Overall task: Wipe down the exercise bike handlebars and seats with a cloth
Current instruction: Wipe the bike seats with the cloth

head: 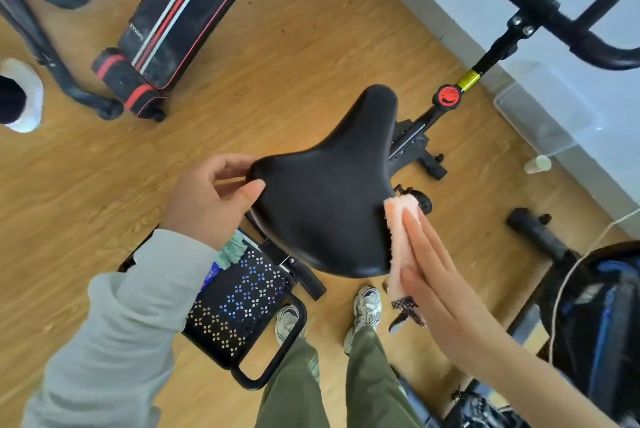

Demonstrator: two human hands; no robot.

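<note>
The black bike seat [322, 199] fills the middle of the view, its narrow nose pointing up toward the black handlebars [554, 12] at the top right. My left hand [211, 199] grips the seat's left rear corner, thumb on top and fingers curled under the edge. My right hand [436, 272] lies flat with straight fingers, pressing a pink fluffy cloth [398, 233] against the seat's right side. A checked ribbon hangs from the cloth's lower end.
A black perforated basket [239, 306] sits below the seat on the left. A black and red bench [180, 22] lies on the wood floor at the top. Another machine [588, 306] stands at the right. A clear plastic box [543, 116] rests by the wall.
</note>
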